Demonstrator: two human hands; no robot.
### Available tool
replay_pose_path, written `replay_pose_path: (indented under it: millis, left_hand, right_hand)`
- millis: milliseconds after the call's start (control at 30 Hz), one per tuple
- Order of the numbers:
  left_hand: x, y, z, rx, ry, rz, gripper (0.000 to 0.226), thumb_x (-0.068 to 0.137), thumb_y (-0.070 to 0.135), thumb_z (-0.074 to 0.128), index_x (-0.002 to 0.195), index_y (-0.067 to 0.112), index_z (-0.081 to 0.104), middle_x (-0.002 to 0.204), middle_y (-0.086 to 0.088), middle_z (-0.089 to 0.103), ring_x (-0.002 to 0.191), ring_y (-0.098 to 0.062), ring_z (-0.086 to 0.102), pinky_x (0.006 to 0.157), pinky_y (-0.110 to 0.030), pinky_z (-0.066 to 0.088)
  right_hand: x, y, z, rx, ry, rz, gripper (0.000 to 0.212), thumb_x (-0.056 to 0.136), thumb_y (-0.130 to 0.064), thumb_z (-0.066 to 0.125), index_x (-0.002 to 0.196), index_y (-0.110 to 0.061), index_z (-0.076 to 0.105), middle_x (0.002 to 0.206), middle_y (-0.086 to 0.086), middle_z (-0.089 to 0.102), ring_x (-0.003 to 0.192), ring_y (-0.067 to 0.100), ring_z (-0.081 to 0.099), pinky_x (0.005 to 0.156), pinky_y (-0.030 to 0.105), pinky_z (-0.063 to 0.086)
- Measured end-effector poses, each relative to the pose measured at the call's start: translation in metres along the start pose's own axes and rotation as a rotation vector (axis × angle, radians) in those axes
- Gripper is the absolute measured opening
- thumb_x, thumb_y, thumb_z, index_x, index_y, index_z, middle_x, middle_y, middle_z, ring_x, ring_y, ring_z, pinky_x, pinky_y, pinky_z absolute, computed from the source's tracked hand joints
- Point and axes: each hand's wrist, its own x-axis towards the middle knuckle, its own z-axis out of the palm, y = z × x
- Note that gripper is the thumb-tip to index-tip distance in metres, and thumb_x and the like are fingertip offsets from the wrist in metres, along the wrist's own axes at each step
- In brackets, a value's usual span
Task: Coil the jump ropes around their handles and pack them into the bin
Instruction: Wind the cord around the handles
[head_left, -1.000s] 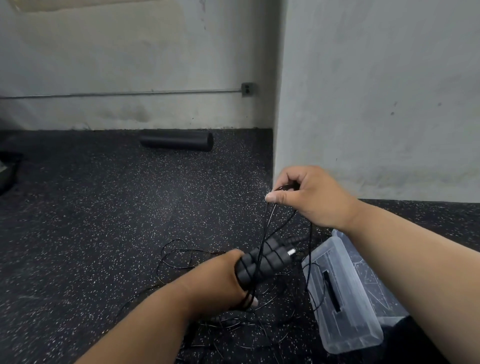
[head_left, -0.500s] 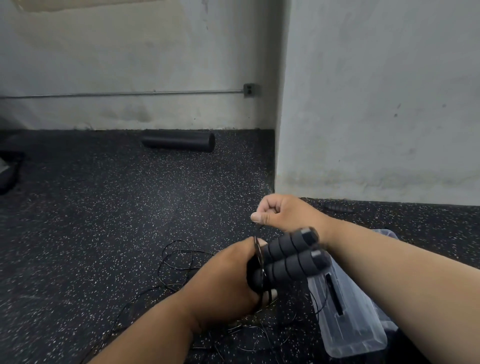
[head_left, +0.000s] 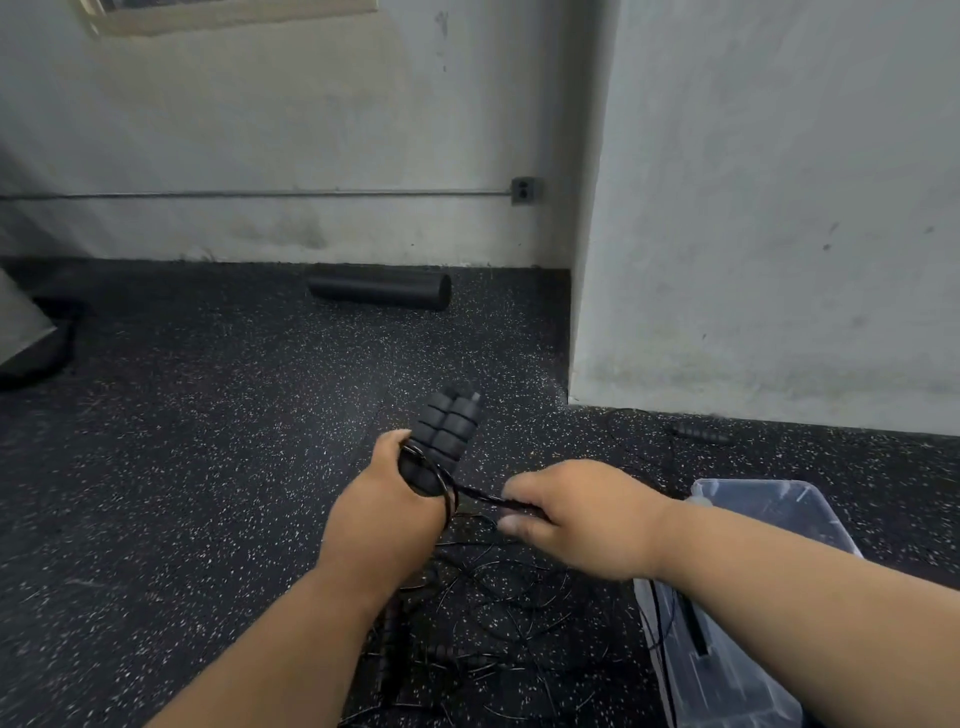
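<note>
Above the floor, left hand (head_left: 387, 512) clasps both foam handles (head_left: 441, 434); right hand (head_left: 582, 519) pinches the cord (head_left: 480, 494) taut. Light, springy cord likely uncoils; bin (head_left: 779, 512) sits beside.

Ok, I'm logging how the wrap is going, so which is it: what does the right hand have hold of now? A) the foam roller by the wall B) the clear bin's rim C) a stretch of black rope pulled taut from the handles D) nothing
C: the right hand pinches the black rope, which runs tight to the paired handles gripped by the left hand.
</note>
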Motion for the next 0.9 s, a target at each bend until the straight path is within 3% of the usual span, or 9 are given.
replay_pose_path:
  millis: [167,300,433,500,567,633,700,800,900]
  left_hand:
    - [-0.006,0.006,0.004,-0.006,-0.059,0.147,0.071,0.085,0.036,0.073,0.143,0.053,0.034,0.097,0.021,0.066,0.082,-0.003,0.063,0.075,-0.036,0.054]
    - [-0.011,0.009,0.0,-0.055,-0.181,0.193,0.105,0.086,0.031,0.078,0.158,0.06,0.006,0.109,0.028,0.062,0.089,-0.001,0.066,0.083,-0.031,0.056]
    - [-0.02,0.01,0.002,0.015,-0.305,0.221,0.113,0.087,0.029,0.076,0.159,0.061,-0.005,0.107,0.022,0.065,0.084,-0.003,0.066,0.076,-0.024,0.055]
    - [-0.021,0.009,0.006,0.039,-0.357,0.224,0.114,0.085,0.029,0.075,0.161,0.057,-0.006,0.11,0.021,0.064,0.089,-0.004,0.066,0.082,-0.026,0.057]
    - [-0.021,0.01,0.008,0.062,-0.395,0.218,0.115,0.085,0.031,0.076,0.164,0.049,-0.006,0.113,0.023,0.06,0.095,-0.002,0.063,0.087,-0.026,0.054]
    - [-0.02,0.011,0.011,0.059,-0.411,0.196,0.115,0.085,0.037,0.078,0.165,0.043,-0.005,0.112,0.025,0.056,0.099,0.0,0.06,0.086,-0.022,0.05]
    - [-0.021,0.011,0.013,0.084,-0.414,0.183,0.116,0.085,0.041,0.077,0.166,0.039,-0.006,0.117,0.023,0.057,0.104,-0.003,0.061,0.088,-0.024,0.049]
    - [-0.021,0.01,0.017,0.206,-0.385,0.213,0.108,0.086,0.036,0.071,0.168,0.034,-0.001,0.125,0.014,0.063,0.11,-0.011,0.062,0.094,-0.028,0.05]
    - [-0.024,0.012,0.022,0.261,-0.332,0.264,0.1,0.086,0.035,0.062,0.168,0.029,0.006,0.129,0.009,0.068,0.113,-0.016,0.065,0.088,-0.026,0.05]
  right_hand:
    - [-0.005,0.008,-0.021,-0.005,0.12,0.12,0.032,0.107,-0.048,0.046,0.089,-0.025,0.058,0.076,-0.006,0.062,0.069,0.01,0.058,0.066,0.035,0.051]
    - [-0.002,0.049,-0.016,0.402,0.196,0.4,0.032,0.107,-0.037,0.053,0.08,-0.023,0.062,0.065,-0.006,0.061,0.05,0.007,0.049,0.056,0.029,0.042]
    - [-0.003,0.065,-0.011,0.616,0.221,0.5,0.032,0.108,-0.027,0.052,0.083,-0.015,0.069,0.062,-0.006,0.065,0.049,0.01,0.046,0.051,0.025,0.037]
    - [-0.003,0.057,-0.014,0.715,0.214,0.453,0.024,0.106,-0.026,0.053,0.09,-0.02,0.071,0.065,-0.01,0.066,0.055,0.011,0.047,0.053,0.025,0.036]
    - [-0.003,0.042,-0.018,0.865,0.164,0.382,0.025,0.106,-0.021,0.049,0.11,-0.031,0.072,0.081,-0.015,0.072,0.066,0.006,0.059,0.057,0.019,0.044]
    - [-0.004,0.032,-0.019,0.903,0.124,0.3,0.035,0.106,-0.022,0.043,0.12,-0.037,0.071,0.106,-0.015,0.075,0.096,0.007,0.068,0.082,0.025,0.055]
    - [-0.004,0.027,-0.021,0.835,0.128,0.234,0.039,0.105,-0.025,0.039,0.123,-0.04,0.07,0.121,-0.014,0.071,0.116,0.011,0.064,0.099,0.031,0.05]
    - [-0.004,0.025,-0.023,0.843,0.144,0.215,0.041,0.092,-0.037,0.045,0.125,-0.038,0.069,0.126,-0.011,0.066,0.119,0.008,0.061,0.099,0.025,0.047]
    - [-0.007,0.015,-0.02,0.455,0.121,0.02,0.041,0.089,-0.054,0.062,0.128,-0.045,0.064,0.126,-0.02,0.059,0.12,0.002,0.056,0.108,0.031,0.045]
